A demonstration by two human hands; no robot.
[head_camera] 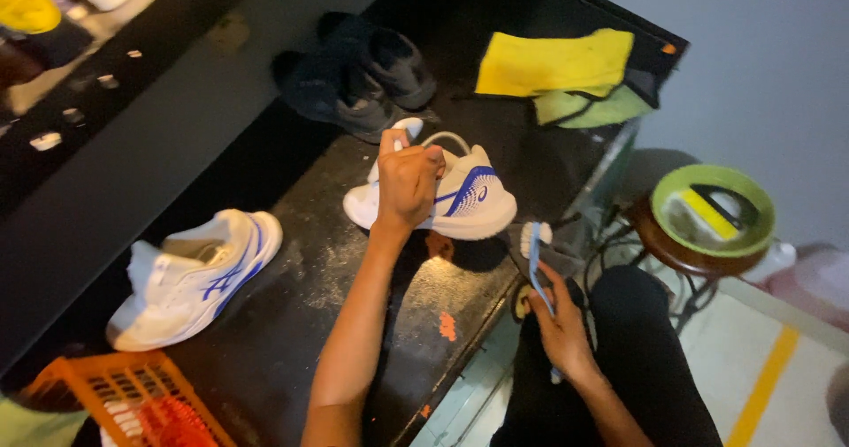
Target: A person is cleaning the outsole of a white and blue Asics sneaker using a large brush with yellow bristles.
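- The white-and-blue shoe [460, 201] is steadied on the dark table [292, 323] by the left hand [407, 182], closed over its heel.
- A blue-handled brush [536, 261], bristles up, is gripped by the closed right hand [559, 328], seemingly kept clear of the shoe.
- Its mate [190, 275] lies apart, leftward.

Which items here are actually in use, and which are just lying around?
In use: left hand gripping white-and-blue sneaker; right hand holding blue-handled brush.

Lying about: second white sneaker, dark shoes, yellow cloth, green bowl, orange crate.
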